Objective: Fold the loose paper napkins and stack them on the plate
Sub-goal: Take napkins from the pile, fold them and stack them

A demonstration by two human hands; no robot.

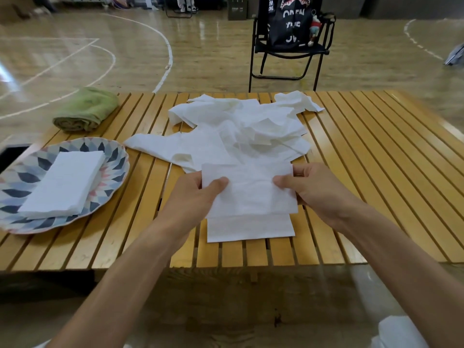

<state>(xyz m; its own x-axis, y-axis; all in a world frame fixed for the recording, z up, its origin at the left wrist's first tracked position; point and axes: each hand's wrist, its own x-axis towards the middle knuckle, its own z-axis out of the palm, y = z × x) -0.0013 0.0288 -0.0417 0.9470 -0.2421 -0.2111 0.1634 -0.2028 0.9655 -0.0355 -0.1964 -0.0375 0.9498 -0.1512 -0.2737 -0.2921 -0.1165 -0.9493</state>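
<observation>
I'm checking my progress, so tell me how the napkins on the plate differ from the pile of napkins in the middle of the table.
The napkins on the plate are folded flat into one neat rectangular stack; the loose pile is unfolded, crumpled and overlapping. The stack sits on the patterned plate at the left; the pile lies straight on the slatted table, spread much wider. Both are plain white paper.

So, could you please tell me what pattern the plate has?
The plate has a blue, grey and pink petal-like starburst on white, seen in the head view.
</observation>
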